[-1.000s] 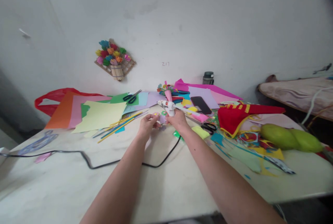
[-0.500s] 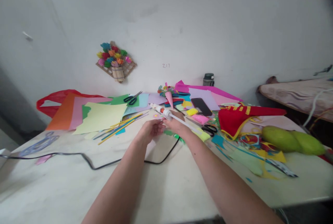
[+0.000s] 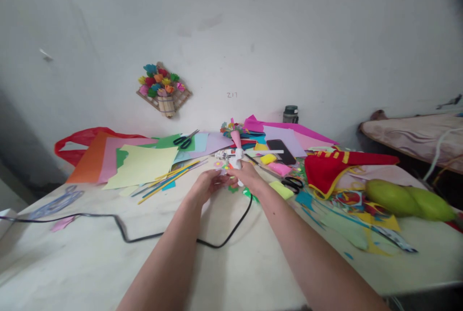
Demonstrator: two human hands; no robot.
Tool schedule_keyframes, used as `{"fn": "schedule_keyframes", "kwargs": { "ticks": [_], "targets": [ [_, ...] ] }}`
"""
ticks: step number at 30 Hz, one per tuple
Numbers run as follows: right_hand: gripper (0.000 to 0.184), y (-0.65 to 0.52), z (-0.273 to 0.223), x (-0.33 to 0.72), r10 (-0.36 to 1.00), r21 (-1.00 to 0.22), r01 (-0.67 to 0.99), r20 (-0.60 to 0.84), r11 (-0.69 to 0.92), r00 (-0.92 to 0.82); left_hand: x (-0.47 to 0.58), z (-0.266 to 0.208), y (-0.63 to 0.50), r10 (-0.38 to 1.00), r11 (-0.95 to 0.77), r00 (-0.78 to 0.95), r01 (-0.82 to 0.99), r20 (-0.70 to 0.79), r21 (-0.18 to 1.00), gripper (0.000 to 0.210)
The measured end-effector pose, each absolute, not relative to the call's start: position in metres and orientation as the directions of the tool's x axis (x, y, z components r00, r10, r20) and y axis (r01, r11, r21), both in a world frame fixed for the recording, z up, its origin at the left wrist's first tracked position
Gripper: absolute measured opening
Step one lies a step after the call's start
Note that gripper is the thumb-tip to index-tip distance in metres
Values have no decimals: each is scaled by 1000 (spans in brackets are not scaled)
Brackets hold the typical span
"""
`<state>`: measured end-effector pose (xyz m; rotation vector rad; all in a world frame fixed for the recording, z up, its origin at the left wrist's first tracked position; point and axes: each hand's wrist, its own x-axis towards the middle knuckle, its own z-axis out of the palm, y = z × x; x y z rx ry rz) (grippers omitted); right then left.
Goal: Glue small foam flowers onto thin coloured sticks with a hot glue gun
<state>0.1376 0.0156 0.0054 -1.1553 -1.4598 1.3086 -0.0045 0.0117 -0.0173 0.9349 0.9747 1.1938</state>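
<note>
In the head view, we see both forearms (image 3: 166,258) stretched forward over the desk (image 3: 87,272). Our right hand (image 3: 247,174) has its grip wrapped round the glue gun (image 3: 237,157), above the desk, stick (image 3: 269,152) pointing right. Our left hand (image 3: 205,184) curls just beside it; whether that grip pinches anything, we cannot tell.

The pale worktop (image 3: 238,275) carries coloured paper sheets (image 3: 144,169) at far left, with narrow yellow and blue strips (image 3: 170,183) nearer. A black cord (image 3: 144,238) crosses its left half, passing a pink scrap (image 3: 63,223); scissors (image 3: 294,184) and red cloth (image 3: 320,171) lie right of centre.
</note>
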Motion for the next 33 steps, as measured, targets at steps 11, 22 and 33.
{"fn": "schedule_keyframes", "kwargs": {
  "ticks": [11, 22, 33],
  "targets": [
    [19, 23, -3, 132, 984, -992, 114, -73, -55, -160, -45, -9, 19, 804, -215, -593, -225, 41, 950, 15],
    [19, 22, 3, 143, 984, -985, -100, 152, 143, -97, -29, -16, 14, 967, -133, -246, -275, 64, 952, 21],
    [20, 26, -1, 158, 975, -981, -73, 186, 178, -123, -23, -21, 8, 993, -70, -108, -239, 45, 968, 18]
  ]
}}
